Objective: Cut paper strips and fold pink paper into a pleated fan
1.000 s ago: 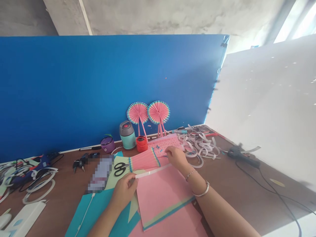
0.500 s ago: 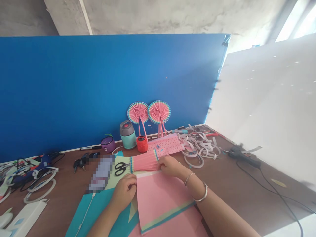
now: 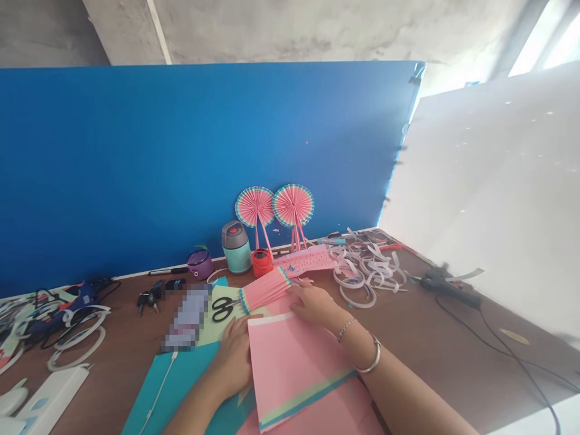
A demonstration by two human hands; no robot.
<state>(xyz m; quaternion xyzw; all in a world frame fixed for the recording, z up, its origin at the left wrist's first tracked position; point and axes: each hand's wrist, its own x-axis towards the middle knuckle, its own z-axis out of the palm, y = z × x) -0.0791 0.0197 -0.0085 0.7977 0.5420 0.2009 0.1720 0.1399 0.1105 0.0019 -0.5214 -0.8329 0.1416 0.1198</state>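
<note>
A pink sheet (image 3: 296,365) with a white strip along its far edge and green and teal bands along the near edge lies on other coloured paper. My left hand (image 3: 236,356) rests at its left edge, fingers stretched forward and flat, the thumb side partly hidden by the sheet. My right hand (image 3: 312,305) lies at the far right corner, fingers extended over the paper; its fingertips touch near a pleated pink paper (image 3: 265,289) with teal-edged ends. Black-handled scissors (image 3: 223,309) lie left of the pleats, blades partly covered.
Two round pink paper fans (image 3: 293,205) lean on the blue partition (image 3: 181,169). A teal flask (image 3: 237,257), red tape roll (image 3: 262,263) and purple pot (image 3: 199,264) stand ahead. Curled white strips (image 3: 369,269) and a glue gun (image 3: 448,287) lie right; a blurred phone-like slab (image 3: 186,317) lies left.
My left hand has slid forward and its curled fingers have straightened. The right-hand fingers have spread from a pinch. The pleated paper has tilted, its right end shifting away from me.
</note>
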